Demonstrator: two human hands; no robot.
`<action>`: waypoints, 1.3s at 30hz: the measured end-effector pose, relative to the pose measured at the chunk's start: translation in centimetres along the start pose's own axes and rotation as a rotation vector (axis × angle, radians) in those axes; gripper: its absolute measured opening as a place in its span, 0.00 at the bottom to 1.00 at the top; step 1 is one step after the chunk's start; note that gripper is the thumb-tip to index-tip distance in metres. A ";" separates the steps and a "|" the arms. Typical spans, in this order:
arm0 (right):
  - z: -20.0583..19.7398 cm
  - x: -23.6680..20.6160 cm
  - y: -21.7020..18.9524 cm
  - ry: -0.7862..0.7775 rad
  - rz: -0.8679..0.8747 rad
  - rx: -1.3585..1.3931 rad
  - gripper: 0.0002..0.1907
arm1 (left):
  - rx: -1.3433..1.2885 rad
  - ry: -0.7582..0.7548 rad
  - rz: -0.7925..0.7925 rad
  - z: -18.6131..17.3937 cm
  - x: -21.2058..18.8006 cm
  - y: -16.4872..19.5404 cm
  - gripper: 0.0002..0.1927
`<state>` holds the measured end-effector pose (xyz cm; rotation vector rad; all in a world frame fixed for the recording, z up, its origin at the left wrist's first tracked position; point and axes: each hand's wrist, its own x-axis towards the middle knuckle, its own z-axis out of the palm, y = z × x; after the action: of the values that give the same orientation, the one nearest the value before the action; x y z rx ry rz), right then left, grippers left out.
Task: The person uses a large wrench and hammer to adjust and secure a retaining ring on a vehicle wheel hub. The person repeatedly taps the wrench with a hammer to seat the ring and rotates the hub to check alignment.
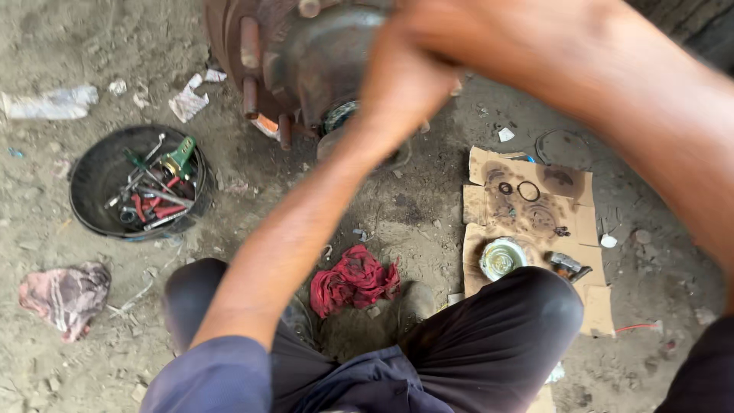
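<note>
My two hands [409,73] blurred, clasped together against rusty wheel hub [306,53], grip unclear; red rag [353,279] on dirt floor between my knees; tool tub [92,176] left; cardboard [585,229] with small parts right

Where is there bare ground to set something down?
Free: the dirt between the black tub and the red rag, and between that rag and the cardboard. Crowded: the tub, full of tools, and the cardboard, dotted with rings and small parts.
</note>
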<state>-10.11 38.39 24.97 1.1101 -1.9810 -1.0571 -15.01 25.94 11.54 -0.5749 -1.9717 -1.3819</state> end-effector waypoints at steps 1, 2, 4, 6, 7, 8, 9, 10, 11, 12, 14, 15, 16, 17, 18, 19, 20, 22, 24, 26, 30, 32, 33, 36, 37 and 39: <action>1.5 -1.0 0.1 -0.017 0.052 0.023 0.05 | 0.080 -0.047 -0.059 1.0 0.1 0.3 0.08; 3.0 -2.4 -0.1 -0.022 0.102 0.039 0.05 | 0.155 -0.096 -0.113 2.1 0.3 0.6 0.08; 5.5 -4.9 -0.7 0.013 0.192 0.034 0.05 | 0.298 -0.210 -0.230 4.0 0.1 1.4 0.09; 7.2 -6.5 -1.5 0.062 0.270 0.009 0.06 | 0.381 -0.289 -0.197 5.2 -0.6 2.2 0.16; 7.6 -6.9 -1.9 0.066 0.296 0.008 0.06 | 0.417 -0.320 -0.188 5.5 -1.3 2.7 0.20; 7.7 -7.2 -2.3 0.040 0.319 0.021 0.06 | 0.426 -0.289 -0.139 5.5 -2.0 3.1 0.23; 7.7 -7.3 -2.3 -0.006 0.326 0.041 0.07 | 0.441 -0.255 -0.088 5.3 -3.0 3.4 0.27; 7.5 -7.2 -2.2 -0.051 0.334 0.061 0.09 | 0.464 -0.234 -0.035 5.1 -4.0 3.7 0.30; 7.3 -7.1 -2.0 -0.111 0.323 0.077 0.14 | 0.479 -0.151 0.082 4.8 -5.5 3.9 0.32; 7.1 -7.0 -1.6 -0.171 0.314 0.084 0.20 | 0.487 -0.060 0.206 4.4 -7.1 4.0 0.33; 7.2 -6.9 -0.7 -0.414 0.319 0.058 0.14 | 0.389 -0.024 0.377 3.9 -11.1 3.9 0.32; 7.5 -6.8 -0.2 -0.525 0.322 0.044 0.12 | 0.298 -0.079 0.430 3.5 -13.2 3.6 0.30; 7.9 -7.2 -0.2 -0.451 0.321 0.004 0.11 | 0.278 -0.230 0.420 3.3 -15.1 3.1 0.27; 8.5 -7.6 -0.4 -0.383 0.319 -0.024 0.10 | 0.253 -0.390 0.400 3.0 -17.0 2.4 0.23; 9.2 -8.3 -0.6 -0.323 0.318 -0.050 0.10 | 0.275 -0.513 0.334 2.8 -18.5 1.4 0.22; 10.0 -9.1 -1.1 -0.282 0.326 -0.050 0.09 | 0.291 -0.639 0.264 2.4 -20.1 0.4 0.22; 11.0 -9.9 -1.4 -0.240 0.339 -0.052 0.08 | 0.251 -0.737 0.082 1.8 -21.5 -0.7 0.20; 13.3 -11.4 -2.1 -0.207 0.386 -0.026 0.10 | 0.253 -0.840 -0.212 0.2 -23.7 -3.0 0.16; 15.7 -13.1 -3.6 -0.280 0.449 0.035 0.17 | 0.278 -0.822 -0.413 -1.4 -25.2 -5.0 0.16; 18.4 -14.7 -6.4 -0.420 0.525 0.071 0.20 | 0.273 -0.744 -0.563 -2.8 -26.0 -6.7 0.20; 23.5 -14.3 -18.9 -0.242 0.841 0.441 0.11 | 0.125 -0.564 -0.740 -3.3 -27.4 -9.2 0.26; 24.8 -11.6 -28.2 0.084 1.174 1.016 0.18 | 0.066 -0.535 -0.904 -2.4 -28.4 -10.2 0.33; 25.4 -9.3 -32.9 -0.412 1.295 0.896 0.25 | 0.106 -0.436 -0.893 -2.1 -29.1 -10.6 0.36; 25.1 -1.6 -46.2 0.245 1.650 1.333 0.24 | 0.145 -0.075 -0.983 -1.6 -30.8 -12.6 0.40; 24.7 0.4 -49.2 0.357 1.633 1.604 0.16 | 0.090 0.086 -1.105 -2.1 -31.3 -13.5 0.39; 23.8 3.6 -52.7 0.491 1.653 1.926 0.09 | 0.152 0.328 -1.221 -3.8 -31.8 -15.7 0.42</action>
<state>-10.91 26.18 -31.65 -0.1391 -1.9770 1.9832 -2.66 17.42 -20.81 1.0585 -2.1301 -1.7535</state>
